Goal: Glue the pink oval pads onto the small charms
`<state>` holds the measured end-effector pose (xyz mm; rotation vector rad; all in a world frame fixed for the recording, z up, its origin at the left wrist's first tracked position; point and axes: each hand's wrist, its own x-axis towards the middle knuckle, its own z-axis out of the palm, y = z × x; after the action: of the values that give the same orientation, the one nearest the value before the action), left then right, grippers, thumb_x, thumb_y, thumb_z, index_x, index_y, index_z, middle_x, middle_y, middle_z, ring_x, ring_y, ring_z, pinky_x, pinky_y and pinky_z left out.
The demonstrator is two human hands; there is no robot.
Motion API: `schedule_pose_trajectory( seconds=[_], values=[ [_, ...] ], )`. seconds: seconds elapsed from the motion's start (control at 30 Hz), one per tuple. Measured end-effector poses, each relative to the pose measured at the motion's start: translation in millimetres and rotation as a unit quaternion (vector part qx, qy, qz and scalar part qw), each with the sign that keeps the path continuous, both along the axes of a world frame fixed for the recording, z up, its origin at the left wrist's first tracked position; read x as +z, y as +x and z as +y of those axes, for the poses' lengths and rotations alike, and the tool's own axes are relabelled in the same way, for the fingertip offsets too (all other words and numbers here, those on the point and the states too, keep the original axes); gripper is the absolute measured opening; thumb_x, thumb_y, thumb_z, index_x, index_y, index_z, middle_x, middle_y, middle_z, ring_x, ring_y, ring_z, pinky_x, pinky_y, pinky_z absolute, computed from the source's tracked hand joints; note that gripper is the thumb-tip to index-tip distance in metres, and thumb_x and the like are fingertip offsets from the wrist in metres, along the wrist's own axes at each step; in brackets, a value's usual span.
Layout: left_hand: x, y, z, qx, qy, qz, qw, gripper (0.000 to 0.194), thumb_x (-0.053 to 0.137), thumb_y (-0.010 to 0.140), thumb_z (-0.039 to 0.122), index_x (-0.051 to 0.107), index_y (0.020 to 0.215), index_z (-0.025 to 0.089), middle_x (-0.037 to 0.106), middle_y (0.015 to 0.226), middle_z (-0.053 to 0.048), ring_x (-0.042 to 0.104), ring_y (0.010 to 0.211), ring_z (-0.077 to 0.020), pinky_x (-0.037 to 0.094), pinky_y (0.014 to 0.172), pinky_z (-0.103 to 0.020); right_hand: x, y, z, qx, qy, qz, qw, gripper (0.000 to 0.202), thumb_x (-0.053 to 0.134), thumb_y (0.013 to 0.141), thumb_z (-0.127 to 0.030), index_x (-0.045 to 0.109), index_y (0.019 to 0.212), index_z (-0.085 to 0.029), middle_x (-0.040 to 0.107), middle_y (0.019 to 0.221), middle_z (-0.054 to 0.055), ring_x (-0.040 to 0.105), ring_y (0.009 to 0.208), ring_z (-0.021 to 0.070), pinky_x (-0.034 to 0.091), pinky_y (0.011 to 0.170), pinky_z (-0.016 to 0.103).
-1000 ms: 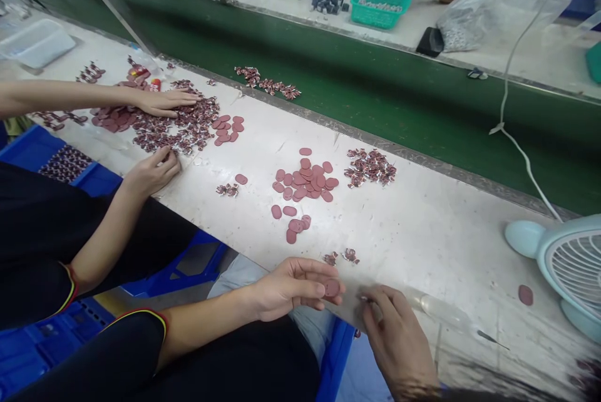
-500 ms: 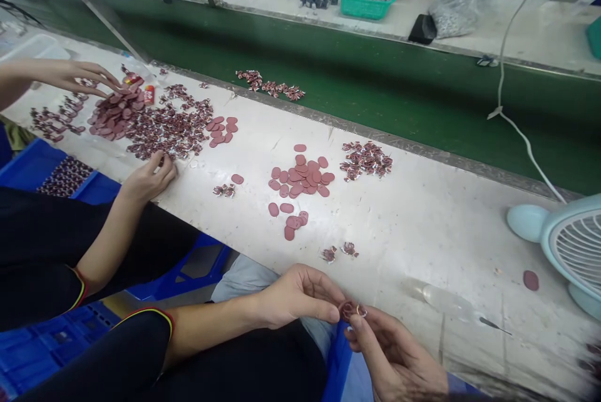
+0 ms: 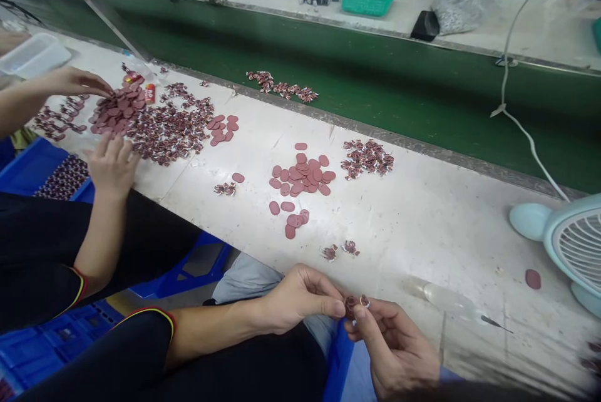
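At the table's front edge my left hand (image 3: pixel 307 302) pinches a small reddish-brown piece (image 3: pixel 350 307) between thumb and fingers. My right hand (image 3: pixel 394 342) meets it from the right, its thumb and forefinger closed on a small brown-and-white piece (image 3: pixel 364 302). The two pieces touch or nearly touch; fingers hide much of both. Just beyond my hands lie two little brown-and-white figure pieces (image 3: pixel 330 253). Farther up the table are a loose pile of flat reddish-brown ovals (image 3: pixel 307 173) and a heap of small brown-and-white pieces (image 3: pixel 367 158).
A light-blue fan (image 3: pixel 575 245) stands at the right, with a clear bottle-like object (image 3: pixel 448 297) and a single oval (image 3: pixel 533 278) nearby. On the left, a co-worker's hands (image 3: pixel 111 167) are at larger heaps. A green belt (image 3: pixel 399 95) runs behind the table.
My hands stay together, and the piece in my left fingers has turned slightly. The co-worker's near hand has moved left, away from the heap of small pieces.
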<state>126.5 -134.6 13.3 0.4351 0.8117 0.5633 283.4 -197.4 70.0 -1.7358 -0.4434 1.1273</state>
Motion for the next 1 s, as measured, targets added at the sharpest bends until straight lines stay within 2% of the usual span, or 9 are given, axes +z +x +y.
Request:
schedule_pose_trajectory(
  seconds=[0.07,0.33,0.43,0.57,0.67,0.77,0.83,0.93,1.0],
  values=[
    [-1.8,0.4,-0.1,0.001,0.004,-0.001,1.0,0.043,0.123,0.057,0.05,0.095,0.072,0.022,0.094,0.089,-0.015,0.085,0.08,-0.0222,0.066,0.086,-0.036,-0.4,0.1,-0.3,-0.011,-0.017,0.007,1.0,0.044,0.11,0.065,-0.07,0.092,0.079,-0.032,0.083,0.063,-0.001,0.077,0.055,0.0147,0.068,0.057,0.021],
    [-4.3,-1.7,-0.5,-0.024,0.024,0.01,0.999,0.041,0.122,0.061,0.055,0.095,0.071,0.026,0.094,0.09,-0.015,0.087,0.082,-0.0259,0.067,0.083,-0.04,3.6,4.2,-2.0,0.0,-0.018,-0.034,0.999,0.045,0.108,0.065,-0.073,0.092,0.081,-0.034,0.087,0.069,0.0,0.079,0.058,0.0181,0.073,0.059,0.028],
    [-1.3,-1.0,0.1,-0.007,0.042,0.013,0.999,0.036,0.121,0.064,0.052,0.096,0.074,0.028,0.095,0.091,-0.016,0.089,0.084,-0.0272,0.069,0.087,-0.041,4.4,1.8,-1.2,-0.006,-0.022,-0.007,1.0,0.043,0.109,0.065,-0.071,0.093,0.082,-0.035,0.086,0.068,-0.001,0.081,0.059,0.0168,0.071,0.06,0.024],
    [4.6,-0.5,2.1,0.005,0.067,-0.015,0.998,0.032,0.12,0.069,0.049,0.098,0.078,0.027,0.097,0.103,-0.018,0.092,0.094,-0.0302,0.07,0.094,-0.042,4.7,-2.8,1.0,-0.014,-0.007,-0.008,1.0,0.035,0.108,0.07,-0.064,0.092,0.082,-0.036,0.084,0.065,-0.002,0.081,0.059,0.0172,0.072,0.061,0.026],
    [7.5,-1.0,2.5,0.006,0.065,-0.02,0.998,0.034,0.119,0.071,0.049,0.098,0.08,0.024,0.096,0.099,-0.018,0.091,0.09,-0.0284,0.07,0.093,-0.04,4.0,-4.5,2.3,-0.006,0.015,-0.014,1.0,0.027,0.103,0.074,-0.062,0.092,0.081,-0.038,0.085,0.066,-0.007,0.082,0.059,0.017,0.071,0.061,0.027],
    [7.9,-0.5,1.0,-0.004,0.055,-0.027,0.998,0.037,0.118,0.074,0.05,0.098,0.082,0.02,0.095,0.094,-0.017,0.089,0.084,-0.0263,0.071,0.089,-0.04,-1.1,-5.0,1.6,-0.011,0.011,-0.001,1.0,0.027,0.104,0.074,-0.061,0.092,0.082,-0.038,0.089,0.071,-0.007,0.081,0.059,0.0155,0.071,0.061,0.025],
    [6.2,1.3,-0.8,0.011,0.047,-0.039,0.998,0.037,0.117,0.075,0.05,0.097,0.081,0.02,0.094,0.093,-0.016,0.087,0.08,-0.0246,0.071,0.085,-0.039,-7.4,-5.3,0.5,-0.024,0.017,0.006,1.0,0.028,0.106,0.074,-0.06,0.093,0.084,-0.037,0.09,0.071,-0.004,0.082,0.06,0.0162,0.072,0.061,0.024],
    [0.5,5.3,-4.3,0.05,0.043,-0.046,0.997,0.038,0.118,0.073,0.05,0.094,0.076,0.021,0.094,0.093,-0.015,0.085,0.074,-0.022,0.069,0.078,-0.036,-18.0,-5.6,0.2,-0.036,0.052,0.001,0.998,0.033,0.106,0.072,-0.064,0.094,0.085,-0.036,0.089,0.07,-0.007,0.082,0.057,0.016,0.07,0.057,0.023],
    [-5.0,6.8,-6.5,0.049,0.048,-0.033,0.997,0.039,0.118,0.073,0.052,0.094,0.078,0.021,0.095,0.1,-0.017,0.086,0.076,-0.0224,0.069,0.077,-0.036,-24.2,-5.3,0.0,-0.044,0.051,0.001,0.998,0.033,0.107,0.072,-0.063,0.096,0.087,-0.036,0.091,0.073,-0.006,0.082,0.057,0.0158,0.071,0.057,0.023]
  ],
)
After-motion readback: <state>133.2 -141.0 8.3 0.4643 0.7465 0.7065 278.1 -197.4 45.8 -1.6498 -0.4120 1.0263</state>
